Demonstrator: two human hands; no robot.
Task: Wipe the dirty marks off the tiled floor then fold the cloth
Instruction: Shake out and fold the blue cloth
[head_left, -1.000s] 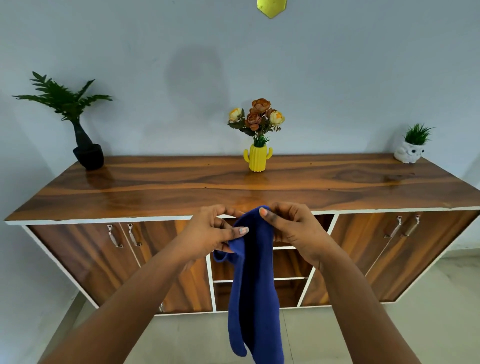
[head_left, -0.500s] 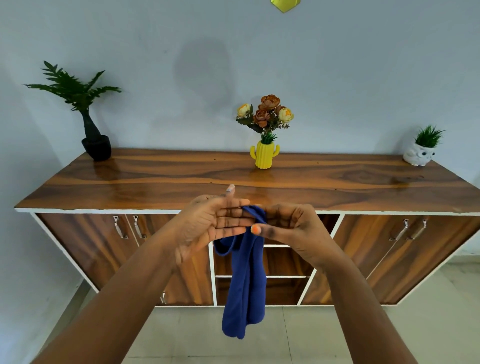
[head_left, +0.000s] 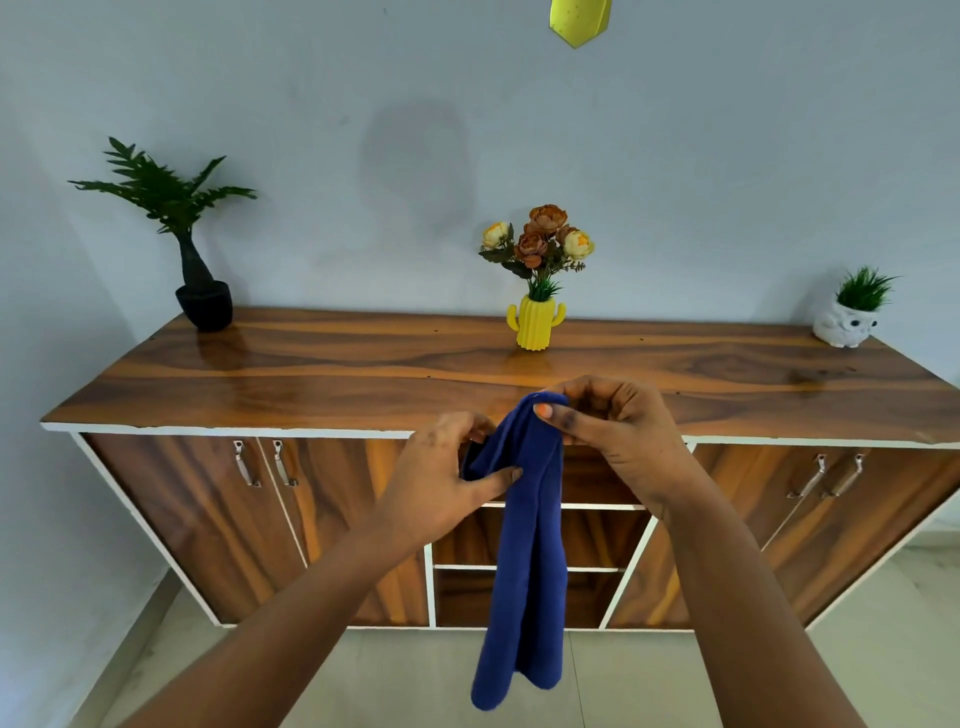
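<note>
Hanging in the air before a wooden sideboard (head_left: 322, 509), the blue cloth (head_left: 524, 561) droops in a long doubled strip toward the tiled floor (head_left: 857, 649). The left hand (head_left: 441, 480) pinches its left edge between thumb and fingers, slightly lower; the right hand (head_left: 618, 431) grips the bunched top. On the far surface (head_left: 363, 374) stand a black potted plant (head_left: 202, 306), a yellow cactus vase (head_left: 535, 325) and a white owl planter (head_left: 847, 327).

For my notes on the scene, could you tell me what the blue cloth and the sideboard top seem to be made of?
Blue cloth: apparently soft fleece or microfibre, matte and fuzzy, hanging limp. Sideboard top: wood-grain, probably glossy laminate or varnished veneer, since it mirrors the pots.
</note>
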